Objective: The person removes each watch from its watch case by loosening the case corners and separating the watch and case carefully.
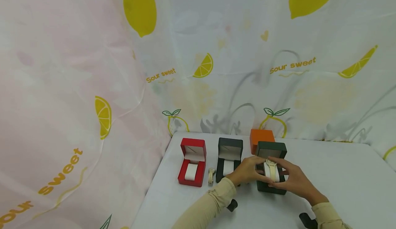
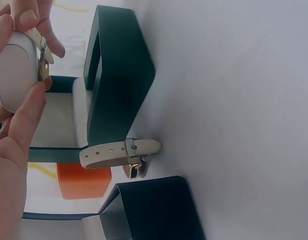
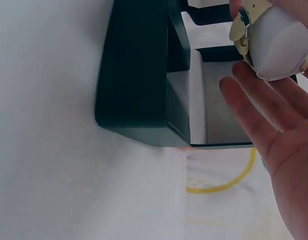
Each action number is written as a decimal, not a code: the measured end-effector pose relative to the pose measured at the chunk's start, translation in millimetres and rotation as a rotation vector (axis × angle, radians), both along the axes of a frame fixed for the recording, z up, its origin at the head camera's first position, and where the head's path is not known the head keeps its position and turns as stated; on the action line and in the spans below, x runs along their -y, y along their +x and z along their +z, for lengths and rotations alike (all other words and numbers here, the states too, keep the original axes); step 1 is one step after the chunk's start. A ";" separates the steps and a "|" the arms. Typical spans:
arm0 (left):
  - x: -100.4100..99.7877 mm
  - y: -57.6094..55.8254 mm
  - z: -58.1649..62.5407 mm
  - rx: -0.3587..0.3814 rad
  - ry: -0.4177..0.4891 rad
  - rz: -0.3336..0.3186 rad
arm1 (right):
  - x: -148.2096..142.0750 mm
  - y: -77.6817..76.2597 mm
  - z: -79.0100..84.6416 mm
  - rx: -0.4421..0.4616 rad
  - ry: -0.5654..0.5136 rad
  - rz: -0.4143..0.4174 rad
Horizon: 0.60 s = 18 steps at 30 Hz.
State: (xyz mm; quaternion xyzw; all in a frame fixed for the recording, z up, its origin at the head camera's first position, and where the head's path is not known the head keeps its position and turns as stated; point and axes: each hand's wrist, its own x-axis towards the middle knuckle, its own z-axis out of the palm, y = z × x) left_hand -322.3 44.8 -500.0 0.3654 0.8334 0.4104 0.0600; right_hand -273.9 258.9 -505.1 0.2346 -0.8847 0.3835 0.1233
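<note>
1. Left hand (image 1: 247, 171): fingers and thumb gripping one side of a small cushion (image 3: 281, 47). Right hand (image 1: 292, 179): gripping the other side, thumb near, forefinger at the far end.
2. Watch (image 1: 272, 170): wrapped around that cushion, held by both hands over the green box (image 1: 271, 188). Round pale dial; cream strap, leather-like, with punched holes and a metal buckle. Cushion white, smooth, rounded.
3. Watches, three counted. Second watch (image 1: 211, 176) lies on the desk (image 1: 334, 174) between the red box (image 1: 188, 183) and the dark box (image 1: 230, 142). Third watch (image 2: 109, 154) lies between dark box and green box: pale strap, row of holes, metal buckle, seen from the left wrist.
4. Boxes, four. Red, dark and green have raised hinged lids, smooth rounded edges, pale lining. Orange box (image 1: 260, 138), a plain block, stands behind the green one; cannot tell whether its lid is up.
5. Cushions, three: one in hand, one seated in the red box, one in the dark box.
6. Desk surface white, finely woven in the wrist views. Behind, a creased sheet (image 1: 185, 22) printed with lemons and lettering.
7. Sleeves, two: beige cloth.
</note>
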 end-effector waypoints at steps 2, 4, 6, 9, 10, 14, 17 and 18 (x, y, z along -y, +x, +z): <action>1.0 -0.9 -0.8 -0.037 -0.033 0.005 | 0.6 0.2 -1.6 0.019 0.001 -0.011; 1.3 -1.1 -1.2 -0.045 -0.038 0.004 | 1.9 0.8 -1.9 0.029 0.004 -0.018; 1.5 -1.0 -1.4 -0.039 -0.036 0.004 | 2.9 1.4 -2.0 0.033 0.007 -0.020; 2.1 -0.4 -1.3 -0.020 -0.028 0.008 | 4.8 2.8 -1.1 0.033 0.011 -0.024; 2.3 -0.3 -1.2 -0.017 -0.027 0.008 | 5.5 3.3 -0.5 0.032 0.010 -0.025; 3.1 -0.9 -0.5 -0.018 -0.025 0.010 | 7.4 5.4 1.8 0.031 0.003 -0.015; 3.6 -1.4 -0.1 -0.011 -0.024 0.010 | 7.8 6.7 3.8 0.041 -0.014 0.004; 3.7 -1.5 -0.1 -0.003 -0.023 0.011 | 7.9 7.2 4.6 0.048 -0.022 0.008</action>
